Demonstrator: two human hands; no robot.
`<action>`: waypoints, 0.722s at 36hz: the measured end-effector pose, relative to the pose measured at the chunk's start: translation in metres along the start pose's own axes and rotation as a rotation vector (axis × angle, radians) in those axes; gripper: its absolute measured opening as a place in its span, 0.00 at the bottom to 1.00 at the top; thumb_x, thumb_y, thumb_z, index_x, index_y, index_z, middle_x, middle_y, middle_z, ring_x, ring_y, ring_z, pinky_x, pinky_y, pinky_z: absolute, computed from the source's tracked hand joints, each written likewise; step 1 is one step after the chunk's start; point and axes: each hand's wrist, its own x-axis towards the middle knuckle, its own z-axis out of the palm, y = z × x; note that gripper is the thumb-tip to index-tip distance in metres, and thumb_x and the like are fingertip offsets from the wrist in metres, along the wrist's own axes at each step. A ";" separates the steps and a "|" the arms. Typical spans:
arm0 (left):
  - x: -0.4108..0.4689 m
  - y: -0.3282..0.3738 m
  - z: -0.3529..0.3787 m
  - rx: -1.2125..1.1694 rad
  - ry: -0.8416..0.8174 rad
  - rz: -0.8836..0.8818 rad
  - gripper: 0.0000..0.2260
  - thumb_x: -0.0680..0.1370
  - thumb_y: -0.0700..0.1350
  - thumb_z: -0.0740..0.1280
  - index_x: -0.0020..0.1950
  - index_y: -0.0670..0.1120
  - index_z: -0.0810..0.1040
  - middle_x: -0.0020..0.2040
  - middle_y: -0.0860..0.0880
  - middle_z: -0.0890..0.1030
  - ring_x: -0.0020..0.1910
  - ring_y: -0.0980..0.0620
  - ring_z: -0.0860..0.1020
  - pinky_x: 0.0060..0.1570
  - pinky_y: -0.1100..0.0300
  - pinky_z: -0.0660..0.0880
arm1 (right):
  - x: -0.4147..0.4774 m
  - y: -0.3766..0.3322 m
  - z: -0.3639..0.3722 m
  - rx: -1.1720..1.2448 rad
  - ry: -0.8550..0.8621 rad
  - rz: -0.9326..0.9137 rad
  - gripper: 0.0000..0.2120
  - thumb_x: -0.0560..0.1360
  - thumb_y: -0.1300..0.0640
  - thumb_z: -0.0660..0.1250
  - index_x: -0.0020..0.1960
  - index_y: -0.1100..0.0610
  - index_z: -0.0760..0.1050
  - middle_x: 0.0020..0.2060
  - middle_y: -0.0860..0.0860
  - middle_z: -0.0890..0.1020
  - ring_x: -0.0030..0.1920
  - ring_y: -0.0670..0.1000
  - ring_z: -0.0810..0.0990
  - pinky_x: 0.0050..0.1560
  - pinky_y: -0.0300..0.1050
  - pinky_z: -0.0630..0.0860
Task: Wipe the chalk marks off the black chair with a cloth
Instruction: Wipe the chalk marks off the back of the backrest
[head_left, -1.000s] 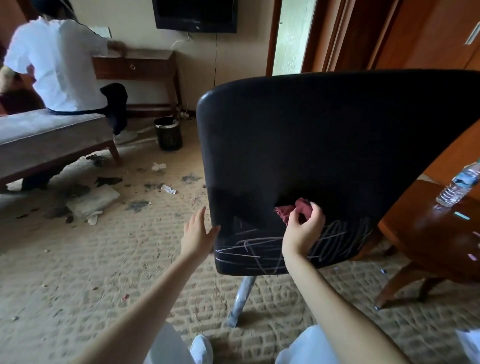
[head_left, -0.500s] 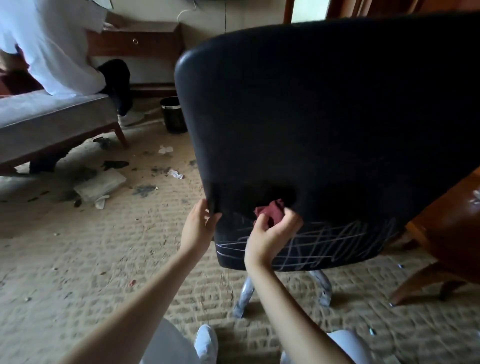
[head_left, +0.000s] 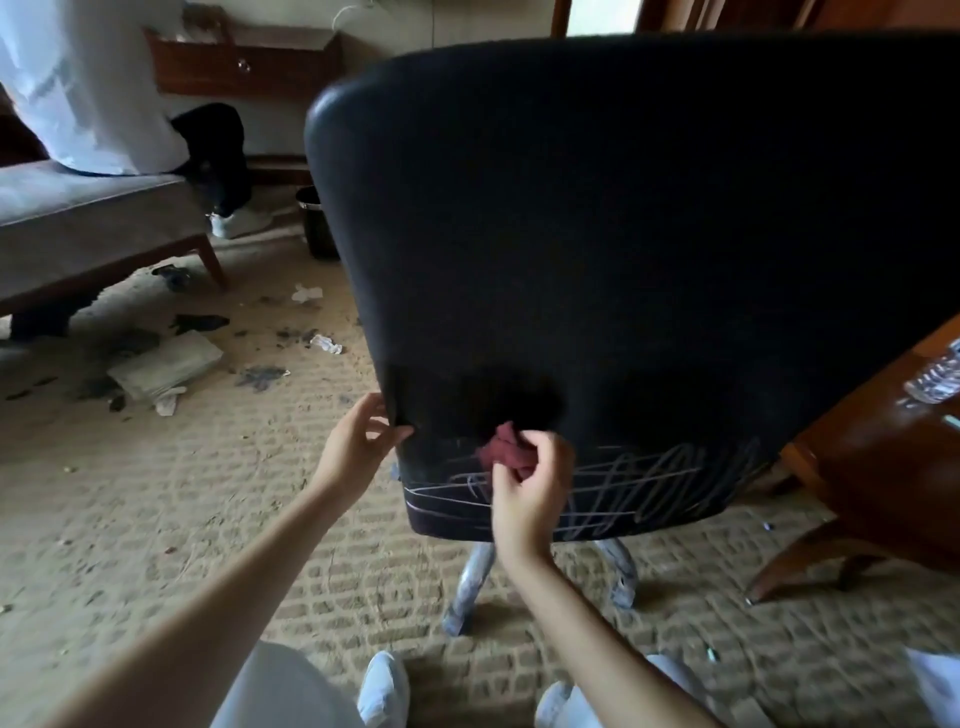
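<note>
The black chair (head_left: 623, 234) shows me its broad back, filling the upper right. White chalk marks (head_left: 649, 483) scribble across the bottom strip of the back. My right hand (head_left: 530, 488) grips a bunched dark red cloth (head_left: 506, 449) and presses it on the lower left of the scribbled strip. My left hand (head_left: 353, 447) pinches the chair back's left edge between thumb and fingers. A darker wiped patch lies just above the cloth.
A wooden table (head_left: 883, 467) with a plastic bottle (head_left: 935, 376) stands close on the right. A person in white sits on a grey bench (head_left: 88, 218) at the left. A bin (head_left: 317, 223), paper scraps and dirt lie on the carpet behind the chair.
My right hand has slid the cloth leftward and slightly down along the chair back. The view has moved closer and lower; my left hand keeps to the chair's left edge.
</note>
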 end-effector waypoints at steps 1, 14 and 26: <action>-0.001 -0.001 0.002 -0.008 0.009 0.004 0.10 0.75 0.42 0.70 0.56 0.48 0.75 0.48 0.55 0.80 0.45 0.58 0.79 0.37 0.71 0.69 | 0.013 0.013 -0.017 -0.033 0.048 0.035 0.15 0.63 0.76 0.68 0.48 0.66 0.76 0.47 0.60 0.76 0.47 0.43 0.70 0.52 0.23 0.63; -0.009 0.003 0.015 -0.011 0.064 0.020 0.09 0.77 0.41 0.68 0.55 0.50 0.73 0.51 0.54 0.78 0.46 0.58 0.77 0.38 0.69 0.68 | 0.055 0.026 -0.026 0.078 0.497 0.406 0.13 0.68 0.78 0.64 0.50 0.70 0.76 0.50 0.62 0.75 0.42 0.49 0.76 0.44 0.21 0.67; -0.010 0.004 0.014 -0.030 0.068 0.031 0.10 0.76 0.39 0.68 0.54 0.50 0.73 0.49 0.59 0.77 0.45 0.63 0.77 0.37 0.76 0.69 | -0.028 -0.019 0.064 0.207 0.235 0.448 0.10 0.68 0.77 0.68 0.47 0.67 0.78 0.48 0.58 0.78 0.43 0.39 0.76 0.44 0.22 0.70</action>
